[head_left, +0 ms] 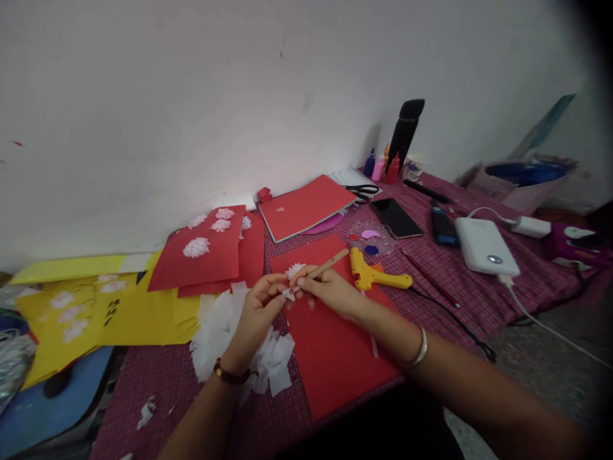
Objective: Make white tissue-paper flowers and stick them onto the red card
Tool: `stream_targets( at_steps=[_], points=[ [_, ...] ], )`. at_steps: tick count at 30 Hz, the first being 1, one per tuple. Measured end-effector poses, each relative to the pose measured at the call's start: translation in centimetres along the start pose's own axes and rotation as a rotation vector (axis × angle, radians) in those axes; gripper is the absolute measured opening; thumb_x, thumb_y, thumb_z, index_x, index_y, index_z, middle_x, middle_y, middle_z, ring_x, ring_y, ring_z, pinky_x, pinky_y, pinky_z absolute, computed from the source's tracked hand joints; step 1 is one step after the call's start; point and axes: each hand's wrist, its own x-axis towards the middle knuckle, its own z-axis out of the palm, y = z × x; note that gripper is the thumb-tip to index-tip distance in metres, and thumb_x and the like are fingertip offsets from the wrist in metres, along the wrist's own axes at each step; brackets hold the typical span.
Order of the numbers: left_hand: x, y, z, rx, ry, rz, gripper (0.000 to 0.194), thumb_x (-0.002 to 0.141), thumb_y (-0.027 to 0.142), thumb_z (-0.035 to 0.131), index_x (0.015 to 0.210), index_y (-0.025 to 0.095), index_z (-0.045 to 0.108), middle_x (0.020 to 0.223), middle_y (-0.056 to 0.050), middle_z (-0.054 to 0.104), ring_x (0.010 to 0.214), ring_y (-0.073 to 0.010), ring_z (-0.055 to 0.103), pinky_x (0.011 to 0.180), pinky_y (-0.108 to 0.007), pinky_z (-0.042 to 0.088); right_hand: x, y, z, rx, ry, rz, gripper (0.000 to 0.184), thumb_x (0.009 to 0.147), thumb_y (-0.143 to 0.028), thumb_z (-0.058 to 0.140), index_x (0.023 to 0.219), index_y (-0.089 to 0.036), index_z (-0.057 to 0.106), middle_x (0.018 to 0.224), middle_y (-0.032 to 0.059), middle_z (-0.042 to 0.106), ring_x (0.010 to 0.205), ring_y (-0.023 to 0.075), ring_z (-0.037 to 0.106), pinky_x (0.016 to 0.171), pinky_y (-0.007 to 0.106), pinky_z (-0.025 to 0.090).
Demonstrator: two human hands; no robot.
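Note:
My left hand (265, 301) pinches a small twist of white tissue paper (289, 294) above a red paper sheet (330, 345). Closed around a thin wooden stick (330, 262), my right hand (324, 289) meets the left at the tissue, near the stick's lower end. Just behind the fingers, a ruffled white tissue flower (295, 270) sits on the red sheet. A pile of white tissue squares (275, 359) lies beside and under my left wrist. Right of my right hand rests a yellow hot glue gun (376, 273).
Red cards with tissue flowers (211, 262) overlap yellow paper (143, 313) on the left. A paint palette (370, 237), phone (396, 217), scissors (363, 190), red pencil (431, 278) and white power bank (486, 245) lie rightward. Paint bottles (393, 168) and a black bottle (405, 131) stand by the wall.

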Motion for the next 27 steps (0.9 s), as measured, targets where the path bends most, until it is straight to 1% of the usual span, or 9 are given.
stream_targets(
  at_steps=[5, 9, 12, 15, 18, 20, 22, 25, 27],
  points=[
    [0.1, -0.3, 0.2, 0.034, -0.013, -0.020, 0.020, 0.080, 0.020, 0.056, 0.099, 0.016, 0.054, 0.078, -0.003, 0.066, 0.062, -0.0101, 0.055, 0.062, -0.024, 0.042, 0.3, 0.3, -0.2, -0.025, 0.024, 0.005, 0.018, 0.080, -0.031, 0.054, 0.078, -0.013, 0.057, 0.063, -0.0012, 0.056, 0.047, 0.0064, 0.048, 0.042, 0.018, 0.038],
    [0.1, -0.3, 0.3, 0.041, -0.001, -0.013, 0.018, 0.080, 0.022, 0.056, 0.097, 0.016, 0.055, 0.076, -0.002, 0.066, 0.060, -0.0105, 0.056, 0.062, -0.024, 0.043, 0.3, 0.4, 0.0, -0.092, 0.013, -0.030, 0.021, 0.079, -0.034, 0.055, 0.074, -0.014, 0.056, 0.061, -0.0017, 0.056, 0.046, 0.0067, 0.048, 0.042, 0.019, 0.038],
    [-0.1, -0.1, 0.6, 0.067, 0.030, 0.005, 0.017, 0.080, 0.022, 0.055, 0.096, 0.017, 0.056, 0.077, -0.002, 0.066, 0.063, -0.0116, 0.057, 0.064, -0.025, 0.044, 0.2, 0.3, 0.1, -0.153, 0.028, -0.097, 0.019, 0.080, -0.032, 0.056, 0.073, -0.015, 0.057, 0.062, -0.0004, 0.060, 0.054, 0.0095, 0.054, 0.050, 0.021, 0.042],
    [-0.3, 0.1, 1.0, 0.118, 0.033, 0.004, 0.021, 0.078, 0.020, 0.057, 0.099, 0.017, 0.055, 0.080, -0.002, 0.066, 0.065, -0.0125, 0.058, 0.066, -0.026, 0.045, 0.1, 0.4, 0.0, -0.250, 0.073, -0.163, 0.017, 0.081, -0.028, 0.055, 0.071, -0.015, 0.059, 0.063, 0.0003, 0.062, 0.060, 0.0104, 0.057, 0.059, 0.022, 0.044],
    [-0.5, 0.2, 1.5, 0.162, 0.010, 0.001, 0.028, 0.075, 0.018, 0.060, 0.103, 0.017, 0.055, 0.079, -0.002, 0.065, 0.066, -0.0121, 0.058, 0.067, -0.026, 0.044, 0.2, 0.7, -0.3, -0.321, 0.099, -0.186, 0.020, 0.083, -0.026, 0.053, 0.068, -0.015, 0.059, 0.063, 0.0008, 0.062, 0.060, 0.0099, 0.057, 0.057, 0.021, 0.043],
    [-0.5, 0.1, 1.6, 0.155, 0.012, -0.007, 0.028, 0.077, 0.019, 0.058, 0.104, 0.018, 0.055, 0.077, -0.001, 0.065, 0.065, -0.0115, 0.058, 0.066, -0.025, 0.044, 0.3, 0.7, -0.4, -0.299, 0.077, -0.173, 0.021, 0.084, -0.026, 0.051, 0.067, -0.014, 0.058, 0.061, 0.0005, 0.060, 0.059, 0.0096, 0.056, 0.056, 0.021, 0.043],
    [-0.4, 0.0, 1.5, 0.108, 0.023, -0.027, 0.026, 0.079, 0.022, 0.056, 0.104, 0.018, 0.055, 0.075, -0.001, 0.065, 0.063, -0.0113, 0.058, 0.064, -0.025, 0.045, 0.3, 0.5, -0.3, -0.229, 0.043, -0.146, 0.020, 0.084, -0.026, 0.050, 0.069, -0.014, 0.057, 0.060, -0.0006, 0.058, 0.057, 0.0088, 0.055, 0.055, 0.020, 0.043],
    [-0.2, -0.3, 1.1, 0.013, 0.058, -0.058, 0.024, 0.077, 0.024, 0.058, 0.100, 0.019, 0.056, 0.072, 0.000, 0.064, 0.062, -0.0114, 0.058, 0.058, -0.023, 0.044, 0.3, 0.0, -0.3, -0.094, -0.009, -0.101, 0.013, 0.081, -0.026, 0.053, 0.081, -0.014, 0.058, 0.063, -0.0017, 0.057, 0.055, 0.0081, 0.053, 0.048, 0.018, 0.041],
    [-0.1, -0.5, 0.9, -0.025, 0.085, -0.079, 0.024, 0.075, 0.024, 0.060, 0.099, 0.019, 0.056, 0.070, 0.001, 0.063, 0.061, -0.0106, 0.057, 0.055, -0.022, 0.044, 0.2, -0.4, -0.4, -0.032, -0.070, -0.079, 0.016, 0.079, -0.027, 0.056, 0.089, -0.015, 0.057, 0.067, -0.0012, 0.057, 0.058, 0.0087, 0.054, 0.046, 0.017, 0.040]
  ],
)
